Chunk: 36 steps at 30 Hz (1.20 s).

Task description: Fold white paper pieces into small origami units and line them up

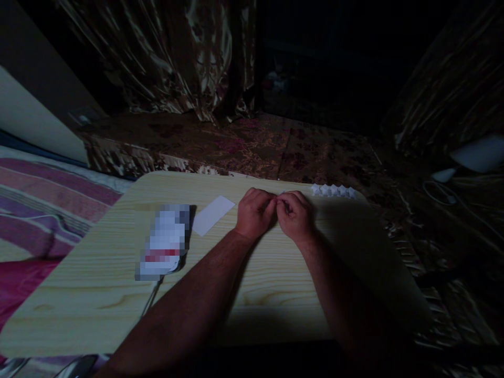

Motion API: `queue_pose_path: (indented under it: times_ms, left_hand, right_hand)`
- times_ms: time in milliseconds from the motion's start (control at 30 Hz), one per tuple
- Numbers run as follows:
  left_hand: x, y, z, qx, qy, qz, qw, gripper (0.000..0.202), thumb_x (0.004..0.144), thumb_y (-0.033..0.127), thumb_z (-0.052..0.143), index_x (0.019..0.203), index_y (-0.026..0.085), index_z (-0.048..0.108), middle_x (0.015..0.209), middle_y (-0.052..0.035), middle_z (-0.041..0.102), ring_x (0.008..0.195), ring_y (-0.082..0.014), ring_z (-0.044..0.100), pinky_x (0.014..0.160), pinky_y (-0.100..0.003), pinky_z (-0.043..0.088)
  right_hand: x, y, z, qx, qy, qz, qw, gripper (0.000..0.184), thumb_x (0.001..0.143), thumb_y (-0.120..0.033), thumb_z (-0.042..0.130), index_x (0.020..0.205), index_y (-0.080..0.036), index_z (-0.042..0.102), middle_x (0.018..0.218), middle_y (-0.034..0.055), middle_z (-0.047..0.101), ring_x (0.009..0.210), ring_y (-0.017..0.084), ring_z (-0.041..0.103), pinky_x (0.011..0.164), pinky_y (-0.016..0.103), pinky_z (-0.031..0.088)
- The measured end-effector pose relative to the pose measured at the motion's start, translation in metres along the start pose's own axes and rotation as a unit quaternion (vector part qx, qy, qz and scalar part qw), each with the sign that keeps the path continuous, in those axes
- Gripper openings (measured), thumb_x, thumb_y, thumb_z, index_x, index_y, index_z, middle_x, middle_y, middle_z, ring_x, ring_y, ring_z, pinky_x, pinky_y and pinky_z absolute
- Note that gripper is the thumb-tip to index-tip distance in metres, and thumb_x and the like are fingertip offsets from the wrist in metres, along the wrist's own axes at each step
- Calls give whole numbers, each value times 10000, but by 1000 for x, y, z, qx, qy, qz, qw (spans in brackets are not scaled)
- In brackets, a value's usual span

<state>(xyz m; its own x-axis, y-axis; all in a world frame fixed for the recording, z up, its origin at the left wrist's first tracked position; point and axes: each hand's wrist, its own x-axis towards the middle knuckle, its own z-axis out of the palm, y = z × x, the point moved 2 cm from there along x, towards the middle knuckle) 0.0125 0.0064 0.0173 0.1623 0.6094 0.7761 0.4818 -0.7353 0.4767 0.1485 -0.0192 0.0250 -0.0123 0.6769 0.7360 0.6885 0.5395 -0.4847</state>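
My left hand (255,212) and my right hand (295,214) meet fingertip to fingertip above the far half of the wooden table. Both are closed in a pinch, and whatever sits between the fingers is too small or hidden to make out. A row of several small white folded paper stars (333,190) lies along the far edge, just beyond my right hand. To the left of my left hand rests a flat white rectangle of paper (213,215).
A blurred-out, phone-like object (163,241) with a cable (150,299) lies on the left part of the pale wooden table (79,294). Striped bedding (43,210) borders the table's left side. Dark patterned curtains (189,52) hang behind, and a white lamp-like shape (478,154) stands at right.
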Motion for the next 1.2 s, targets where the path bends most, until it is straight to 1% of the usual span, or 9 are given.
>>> queue_pose_path:
  times_ms: [300, 433, 567, 667, 800, 867, 1000, 1100, 1200]
  left_hand:
    - [0, 1, 0, -54, 18, -69, 996, 94, 833, 249, 601, 825, 191, 675, 776, -33, 677, 770, -160, 583, 748, -312, 461]
    - [-1, -2, 2, -93, 16, -113, 989, 119, 821, 273, 626, 877, 196, 697, 803, -33, 684, 769, -151, 597, 741, -300, 475]
    - [-1, -3, 2, -119, 19, -128, 984, 106, 821, 268, 625, 840, 199, 704, 786, -30, 687, 780, -154, 604, 768, -310, 477]
    - [-1, -2, 1, -142, 24, -147, 979, 110, 819, 269, 622, 836, 195, 701, 811, -35, 693, 817, -162, 617, 804, -321, 478]
    - [0, 2, 1, -187, 14, -192, 963, 141, 828, 291, 603, 861, 186, 690, 850, -42, 706, 825, -164, 639, 799, -312, 489]
    - [0, 3, 2, -199, 17, -207, 958, 143, 824, 300, 605, 845, 182, 683, 826, -35, 703, 794, -157, 637, 778, -298, 490]
    - [0, -1, 5, -237, 31, -241, 941, 162, 791, 327, 643, 813, 171, 678, 782, -29, 690, 741, -144, 621, 727, -275, 486]
    - [-1, -5, 9, -297, 22, -284, 911, 205, 752, 343, 684, 849, 163, 683, 756, -29, 687, 683, -132, 612, 667, -258, 483]
    - [0, -6, 11, -343, 9, -325, 881, 275, 705, 347, 725, 888, 146, 688, 711, -26, 683, 607, -119, 595, 600, -243, 473]
  right_hand:
    - [-2, 3, 3, 22, 20, 37, 999, 113, 838, -185, 541, 855, -222, 646, 821, 32, 659, 799, 175, 604, 740, 313, 495]
    - [-4, 8, 8, 55, 2, 78, 995, 129, 857, -216, 530, 885, -221, 655, 857, 28, 675, 804, 167, 616, 722, 296, 497]
    - [-6, 9, 10, 55, -6, 110, 992, 125, 851, -247, 545, 883, -215, 662, 832, 24, 679, 746, 156, 608, 699, 289, 497]
    - [-4, 9, 8, 40, 2, 100, 994, 101, 833, -249, 567, 834, -213, 662, 802, 27, 655, 740, 161, 596, 702, 302, 498]
    - [1, 6, 3, 30, 37, 61, 997, 55, 792, -226, 609, 768, -220, 658, 977, 72, 640, 973, 213, 583, 793, 354, 501]
    - [2, 6, 2, 47, 31, 62, 996, 41, 786, -222, 615, 768, -220, 651, 996, 71, 650, 1010, 219, 575, 824, 369, 495]
    - [2, 10, 5, 108, 14, 139, 984, 89, 803, -285, 609, 775, -205, 635, 827, 33, 676, 816, 178, 613, 772, 327, 496]
    - [0, 13, 8, 138, 5, 198, 970, 152, 782, -342, 630, 740, -197, 631, 739, 15, 668, 715, 159, 602, 711, 298, 491]
    - [0, 16, 10, 184, 4, 227, 956, 174, 756, -359, 655, 734, -190, 618, 706, 10, 657, 666, 149, 595, 650, 277, 485]
